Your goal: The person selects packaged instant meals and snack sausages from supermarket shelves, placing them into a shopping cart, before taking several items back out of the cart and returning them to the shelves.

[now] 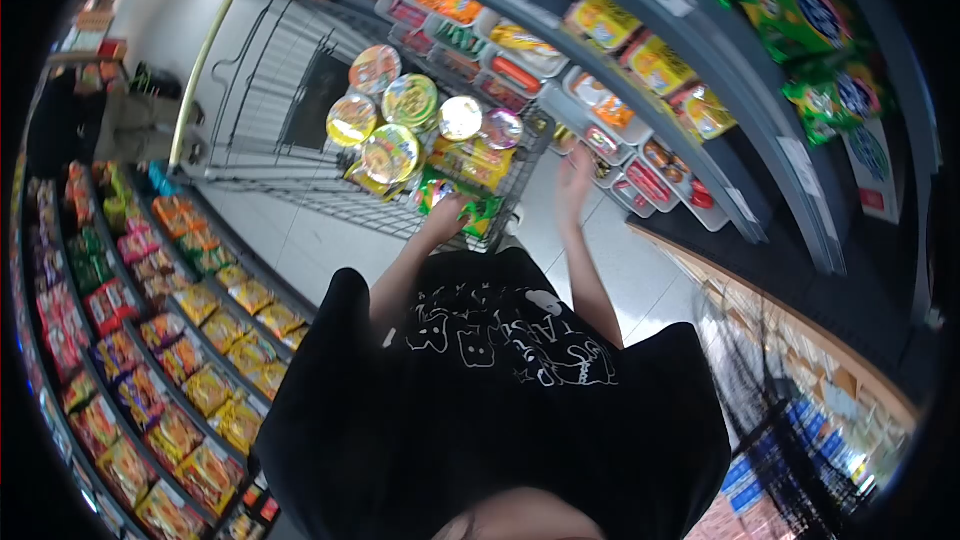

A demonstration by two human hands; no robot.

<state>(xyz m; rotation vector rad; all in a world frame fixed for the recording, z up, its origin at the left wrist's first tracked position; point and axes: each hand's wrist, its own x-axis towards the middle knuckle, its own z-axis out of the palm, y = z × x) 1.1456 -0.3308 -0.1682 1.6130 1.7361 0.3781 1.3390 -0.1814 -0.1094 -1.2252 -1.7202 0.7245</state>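
A wire shopping cart (330, 202) stands in front of me, holding several round cup-noodle tubs (410, 101) and yellow packets (475, 162). My left hand (449, 215) is at the cart's near end, its fingers closed on a green packet (478, 215) that lies inside. My right hand (576, 172) is raised to the right of the cart, near the shelf trays; it is blurred, and whether its fingers hold anything cannot be made out.
Shelves with clear trays (602, 140) of small packs curve along the right. On the left are shelves of bagged snacks (205, 385). Another person (140, 125) stands at the upper left, beyond the cart handle (205, 70). A dark mesh basket (790, 460) is at lower right.
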